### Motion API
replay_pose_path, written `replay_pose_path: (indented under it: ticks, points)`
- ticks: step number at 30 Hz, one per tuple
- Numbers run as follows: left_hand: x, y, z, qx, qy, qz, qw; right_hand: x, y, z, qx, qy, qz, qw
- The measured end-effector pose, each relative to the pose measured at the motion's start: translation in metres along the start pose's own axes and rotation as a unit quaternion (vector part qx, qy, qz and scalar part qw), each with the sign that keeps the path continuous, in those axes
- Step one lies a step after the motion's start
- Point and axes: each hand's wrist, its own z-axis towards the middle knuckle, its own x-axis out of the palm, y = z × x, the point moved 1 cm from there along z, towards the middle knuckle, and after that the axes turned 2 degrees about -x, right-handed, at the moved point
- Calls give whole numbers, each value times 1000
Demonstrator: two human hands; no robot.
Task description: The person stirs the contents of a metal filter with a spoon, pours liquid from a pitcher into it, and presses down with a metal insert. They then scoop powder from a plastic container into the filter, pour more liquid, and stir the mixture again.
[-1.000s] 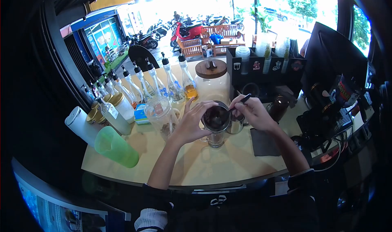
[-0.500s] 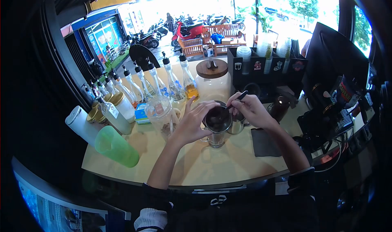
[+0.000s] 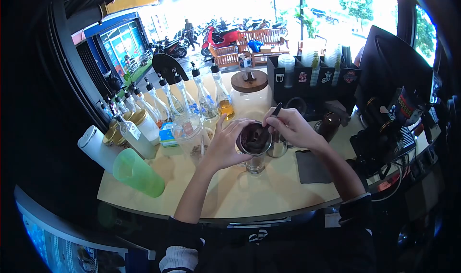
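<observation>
A round metal-rimmed cup [image 3: 249, 137], dark inside, sits at or just over the mouth of a clear glass mug [image 3: 255, 165]. My left hand [image 3: 229, 143] grips the cup's rim from the left, thumb at the near side and fingers along the far side. In my right hand [image 3: 292, 128] is a black-handled spoon [image 3: 274, 112], pinched by its handle, its dark end down inside the cup. What lies at the bottom of the cup is too dark to make out. Just right of it stands a metal pitcher [image 3: 277, 148], partly hidden by my right hand.
Left of my hands are a clear lidded jug [image 3: 188, 133], a green pitcher [image 3: 138, 173] and several pump bottles [image 3: 204, 93]. A wooden-lidded jar [image 3: 250, 96] and a black cup holder [image 3: 314, 78] stand behind. To the right lies a dark cloth [image 3: 312, 167].
The spoon handle has tipped more upright and its dark end now shows inside the cup. My right hand has shifted slightly; my left hand keeps its place on the rim.
</observation>
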Motion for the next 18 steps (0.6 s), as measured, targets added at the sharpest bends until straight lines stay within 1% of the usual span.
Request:
replay_pose_path:
  ticks: [2, 3, 5, 6, 8, 12, 15, 16, 18]
  points:
    - [3, 3, 0, -44, 2, -23, 999, 3, -4, 0, -30, -58, 43, 997]
    - [6, 5, -1, -43, 1, -23, 999, 3, -6, 1, -30, -58, 42, 997]
    - [10, 8, 0, -65, -31, -93, 993, 2, -9, 2, -4, -126, 122, 984]
    - [11, 7, -1, -64, -31, -93, 993, 3, -9, 2, -4, -127, 122, 984]
    - [11, 6, -1, -104, -20, -116, 988, 5, -9, 1, 42, -144, 157, 976]
    - [22, 16, 0, -114, -6, -156, 981, 14, -12, -1, 56, -150, 158, 974]
    - [28, 22, -1, -110, -5, -169, 980, 20, -7, -4, 57, -137, 89, 985]
    - [28, 23, -2, -111, -5, -164, 980, 21, -4, -5, 57, -138, 88, 985]
    - [27, 23, -3, -112, -4, -159, 981, 23, 4, -7, 11, -111, -27, 993]
